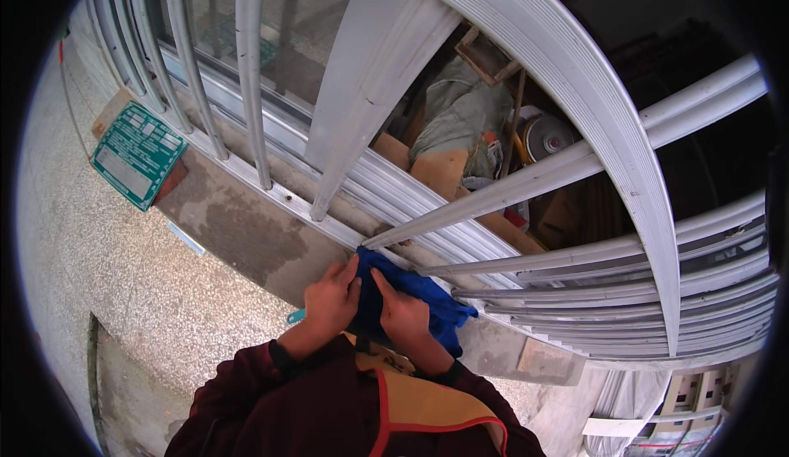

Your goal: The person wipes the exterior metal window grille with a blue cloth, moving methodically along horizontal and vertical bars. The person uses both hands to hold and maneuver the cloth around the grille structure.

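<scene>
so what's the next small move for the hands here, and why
Probably sliding the right hand rightward to smooth the blue cloth: its right end looks creased beside the white bars, and the right hand is nearer that end. The left hand, at the cloth's left edge, could steady it.

Left hand [333, 302] and right hand [403, 316] touch blue cloth [444, 313] beside bars [493, 191].
</scene>
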`<state>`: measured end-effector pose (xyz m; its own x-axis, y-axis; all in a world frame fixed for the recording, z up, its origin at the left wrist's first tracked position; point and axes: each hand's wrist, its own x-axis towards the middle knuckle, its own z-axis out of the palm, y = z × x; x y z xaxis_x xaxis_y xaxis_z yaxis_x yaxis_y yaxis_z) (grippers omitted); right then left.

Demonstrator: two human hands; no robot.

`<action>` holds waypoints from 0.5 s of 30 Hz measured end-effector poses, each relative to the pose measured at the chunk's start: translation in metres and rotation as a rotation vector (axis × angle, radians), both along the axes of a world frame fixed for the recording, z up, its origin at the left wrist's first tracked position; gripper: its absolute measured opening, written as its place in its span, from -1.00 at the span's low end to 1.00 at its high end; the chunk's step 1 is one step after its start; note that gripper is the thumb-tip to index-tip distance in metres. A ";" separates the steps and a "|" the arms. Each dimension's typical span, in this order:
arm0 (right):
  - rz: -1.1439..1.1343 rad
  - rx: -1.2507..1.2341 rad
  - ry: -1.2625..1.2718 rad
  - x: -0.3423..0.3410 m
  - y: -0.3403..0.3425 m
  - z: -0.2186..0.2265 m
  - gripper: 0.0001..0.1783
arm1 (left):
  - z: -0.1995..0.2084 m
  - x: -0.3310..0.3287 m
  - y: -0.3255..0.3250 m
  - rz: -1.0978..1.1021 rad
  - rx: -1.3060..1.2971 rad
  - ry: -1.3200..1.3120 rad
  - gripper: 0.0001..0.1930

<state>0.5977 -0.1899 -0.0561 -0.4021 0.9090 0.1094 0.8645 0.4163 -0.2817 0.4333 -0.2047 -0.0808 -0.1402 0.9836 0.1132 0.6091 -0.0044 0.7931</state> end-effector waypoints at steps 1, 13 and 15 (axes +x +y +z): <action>-0.006 0.002 0.007 -0.002 -0.001 0.001 -0.39 | -0.001 0.000 0.000 -0.005 -0.001 0.005 -0.57; -0.101 -0.091 -0.084 -0.028 -0.009 -0.011 -0.23 | -0.008 -0.003 0.013 -0.082 -0.072 0.003 -0.58; -0.093 -0.075 -0.081 -0.025 -0.009 -0.013 -0.23 | -0.008 -0.002 0.013 -0.100 -0.084 0.002 -0.58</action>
<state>0.5727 -0.1989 -0.0688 -0.3202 0.9473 0.0102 0.9196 0.3134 -0.2367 0.4315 -0.1913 -0.0891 -0.0409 0.9987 0.0300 0.6102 0.0012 0.7922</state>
